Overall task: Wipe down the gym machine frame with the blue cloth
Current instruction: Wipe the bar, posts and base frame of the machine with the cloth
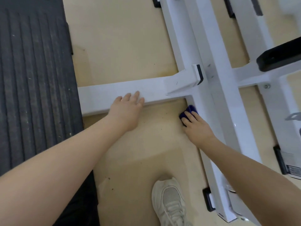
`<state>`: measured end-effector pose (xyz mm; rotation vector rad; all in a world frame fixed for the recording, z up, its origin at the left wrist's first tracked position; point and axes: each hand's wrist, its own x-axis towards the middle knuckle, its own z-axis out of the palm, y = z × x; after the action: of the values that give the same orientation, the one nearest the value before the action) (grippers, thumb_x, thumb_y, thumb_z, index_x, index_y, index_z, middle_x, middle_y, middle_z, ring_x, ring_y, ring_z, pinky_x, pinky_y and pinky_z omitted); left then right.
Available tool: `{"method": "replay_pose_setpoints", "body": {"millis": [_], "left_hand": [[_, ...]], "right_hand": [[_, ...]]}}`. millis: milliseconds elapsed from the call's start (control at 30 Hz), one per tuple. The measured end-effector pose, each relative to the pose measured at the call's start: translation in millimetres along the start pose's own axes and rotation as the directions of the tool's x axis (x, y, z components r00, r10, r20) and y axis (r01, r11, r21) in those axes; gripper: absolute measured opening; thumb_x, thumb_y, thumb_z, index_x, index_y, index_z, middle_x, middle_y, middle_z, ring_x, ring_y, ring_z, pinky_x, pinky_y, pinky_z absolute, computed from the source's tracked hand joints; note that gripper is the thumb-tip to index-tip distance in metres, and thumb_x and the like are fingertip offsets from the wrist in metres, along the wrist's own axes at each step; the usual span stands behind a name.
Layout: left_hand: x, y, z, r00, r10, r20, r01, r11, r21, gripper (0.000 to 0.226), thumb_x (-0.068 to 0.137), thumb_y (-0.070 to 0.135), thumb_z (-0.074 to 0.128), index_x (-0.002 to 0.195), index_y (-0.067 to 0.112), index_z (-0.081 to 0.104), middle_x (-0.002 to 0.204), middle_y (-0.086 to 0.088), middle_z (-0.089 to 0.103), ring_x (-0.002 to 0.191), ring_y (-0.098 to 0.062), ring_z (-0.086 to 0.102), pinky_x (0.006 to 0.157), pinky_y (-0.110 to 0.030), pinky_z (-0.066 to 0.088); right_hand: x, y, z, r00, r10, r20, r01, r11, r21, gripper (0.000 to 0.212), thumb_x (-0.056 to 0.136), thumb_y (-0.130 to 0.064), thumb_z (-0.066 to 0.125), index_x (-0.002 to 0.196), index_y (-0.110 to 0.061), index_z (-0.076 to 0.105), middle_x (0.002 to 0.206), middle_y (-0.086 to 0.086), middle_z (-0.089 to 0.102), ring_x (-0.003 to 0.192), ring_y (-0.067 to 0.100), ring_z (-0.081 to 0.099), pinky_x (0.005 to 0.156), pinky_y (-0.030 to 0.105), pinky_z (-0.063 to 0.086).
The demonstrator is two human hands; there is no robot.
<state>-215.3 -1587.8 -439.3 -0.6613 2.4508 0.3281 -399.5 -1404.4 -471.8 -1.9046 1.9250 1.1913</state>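
Observation:
The white gym machine frame (211,88) lies low over the floor, a long beam running top to bottom with a cross bar (114,93) branching left. My right hand (197,126) presses the dark blue cloth (189,110) against the side of the long beam, just below the joint with the cross bar; most of the cloth is hidden under my fingers. My left hand (128,108) rests flat on the cross bar with its fingers straight, holding nothing.
A black ribbed rubber mat (32,79) covers the left side. My white sneaker (169,203) stands on the beige floor (123,46) at the bottom centre. A black padded part (280,56) sits at the right. Black end caps (208,199) cap the frame's feet.

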Motion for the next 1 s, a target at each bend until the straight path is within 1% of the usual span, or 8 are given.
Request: {"method": "replay_pose_setpoints", "body": {"millis": [67, 167, 267, 400, 500, 600, 833, 1000], "left_hand": [[4.7, 10.7, 3.0, 0.999, 0.011, -0.037, -0.011, 1.0, 0.006, 0.066, 0.093, 0.012, 0.033, 0.15, 0.016, 0.001, 0.158, -0.009, -0.009, 0.145, -0.028, 0.002, 0.117, -0.04, 0.009], [10.6, 13.0, 9.0, 0.999, -0.008, -0.039, 0.008, 1.0, 0.011, 0.065, 0.093, 0.015, 0.035, 0.15, 0.015, 0.004, 0.157, -0.012, -0.007, 0.145, -0.029, 0.004, 0.117, -0.04, 0.012], [14.9, 9.8, 13.1, 0.999, -0.025, -0.025, 0.025, 1.0, -0.016, 0.066, 0.093, 0.011, 0.035, 0.15, 0.015, 0.003, 0.157, -0.011, -0.01, 0.145, -0.028, 0.004, 0.116, -0.039, 0.015], [14.0, 9.8, 11.5, 1.0, -0.024, -0.011, 0.023, 0.998, -0.061, 0.067, 0.092, 0.009, 0.034, 0.15, 0.015, 0.001, 0.157, -0.01, -0.012, 0.145, -0.028, 0.001, 0.115, -0.038, 0.016], [10.2, 17.4, 12.5, 0.999, -0.049, -0.017, 0.048, 0.998, -0.032, 0.066, 0.093, 0.012, 0.033, 0.15, 0.012, -0.001, 0.156, -0.013, -0.013, 0.145, -0.03, -0.001, 0.116, -0.039, 0.013], [9.7, 25.4, 15.3, 0.997, -0.058, -0.044, 0.057, 0.998, -0.023, 0.064, 0.094, 0.011, 0.03, 0.149, 0.006, -0.002, 0.156, -0.015, -0.014, 0.145, -0.031, -0.003, 0.117, -0.039, 0.008], [15.3, 49.8, 23.8, 0.996, -0.072, -0.055, 0.064, 0.989, -0.136, 0.067, 0.09, 0.002, 0.03, 0.147, -0.002, -0.004, 0.154, -0.02, -0.016, 0.145, -0.032, -0.007, 0.117, -0.04, 0.002], [15.7, 55.9, 21.7, 0.994, -0.101, -0.028, 0.091, 0.961, -0.261, 0.072, 0.088, 0.004, 0.035, 0.147, -0.004, -0.006, 0.154, -0.02, -0.017, 0.144, -0.032, -0.011, 0.118, -0.037, 0.002]], "right_hand": [[-19.8, -7.9, 6.2, 0.987, -0.055, 0.148, 0.059, 0.998, -0.023, 0.041, 0.098, -0.015, 0.036, 0.137, -0.01, 0.046, 0.151, 0.011, 0.028, 0.143, 0.034, 0.011, 0.116, 0.044, -0.002], [-38.2, -3.8, 6.7, 0.962, -0.151, 0.229, 0.179, 0.978, -0.107, 0.047, 0.099, -0.024, 0.031, 0.145, -0.014, 0.031, 0.156, 0.008, 0.017, 0.144, 0.034, 0.004, 0.115, 0.046, -0.007], [-7.4, 25.1, -4.1, 0.982, -0.123, 0.142, 0.153, 0.964, -0.22, 0.048, 0.095, -0.038, 0.039, 0.139, -0.017, 0.039, 0.147, 0.008, 0.033, 0.139, 0.034, 0.019, 0.116, 0.048, -0.003], [18.5, 27.1, -11.2, 0.992, -0.11, 0.06, 0.122, 0.959, -0.257, 0.034, 0.091, -0.022, 0.052, 0.123, -0.013, 0.051, 0.131, 0.007, 0.051, 0.131, 0.033, 0.034, 0.115, 0.044, 0.011], [-16.3, 5.0, 16.9, 0.948, -0.248, 0.2, 0.266, 0.962, -0.066, 0.039, 0.088, -0.022, 0.058, 0.124, -0.013, 0.05, 0.129, 0.008, 0.052, 0.122, 0.03, 0.041, 0.109, 0.039, 0.024], [-43.3, -1.6, 24.2, 0.868, -0.39, 0.308, 0.425, 0.903, -0.055, 0.037, 0.088, -0.021, 0.058, 0.125, -0.016, 0.053, 0.131, 0.006, 0.051, 0.121, 0.028, 0.042, 0.108, 0.038, 0.027], [-6.3, 28.9, 2.2, 0.979, -0.152, 0.137, 0.168, 0.979, -0.117, 0.041, 0.089, -0.027, 0.058, 0.128, -0.018, 0.055, 0.147, 0.006, 0.034, 0.139, 0.033, 0.02, 0.115, 0.043, 0.013], [-84.4, -22.1, 49.3, 0.943, -0.267, 0.199, 0.263, 0.964, 0.044, 0.052, 0.089, -0.044, 0.046, 0.132, -0.016, 0.052, 0.145, 0.007, 0.035, 0.137, 0.033, 0.019, 0.116, 0.044, 0.002]]}}
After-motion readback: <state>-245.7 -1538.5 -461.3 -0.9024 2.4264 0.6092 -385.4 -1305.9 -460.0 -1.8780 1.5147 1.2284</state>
